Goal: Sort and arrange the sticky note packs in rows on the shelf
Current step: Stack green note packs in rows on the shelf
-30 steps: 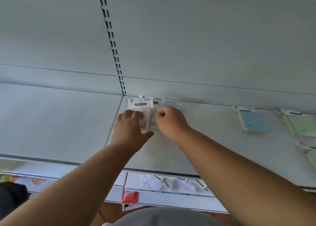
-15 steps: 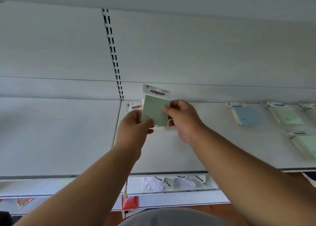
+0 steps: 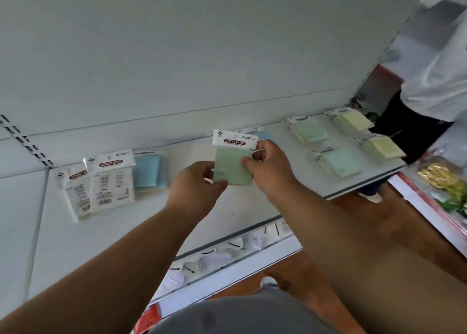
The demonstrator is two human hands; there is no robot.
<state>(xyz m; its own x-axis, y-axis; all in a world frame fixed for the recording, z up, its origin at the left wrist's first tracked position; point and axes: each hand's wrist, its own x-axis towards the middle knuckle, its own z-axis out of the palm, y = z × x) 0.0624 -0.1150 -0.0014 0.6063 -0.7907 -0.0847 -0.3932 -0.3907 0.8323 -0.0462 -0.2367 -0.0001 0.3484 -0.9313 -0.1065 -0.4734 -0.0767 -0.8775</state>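
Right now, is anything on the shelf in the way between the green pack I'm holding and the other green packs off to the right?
Nothing visible blocks it. Both hands, left hand and right hand, hold the green pack above the shelf. Bare shelf lies between it and the green packs to the right; a blue pack sits behind it.

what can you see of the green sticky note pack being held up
The green sticky note pack is a pale green square pad in clear wrap, topped by a white header card printed STICKY NOTE on a dark red band. It is held upright above the white shelf, front facing the camera, touching nothing else. The left hand pinches its lower left corner; the right hand grips its right edge.
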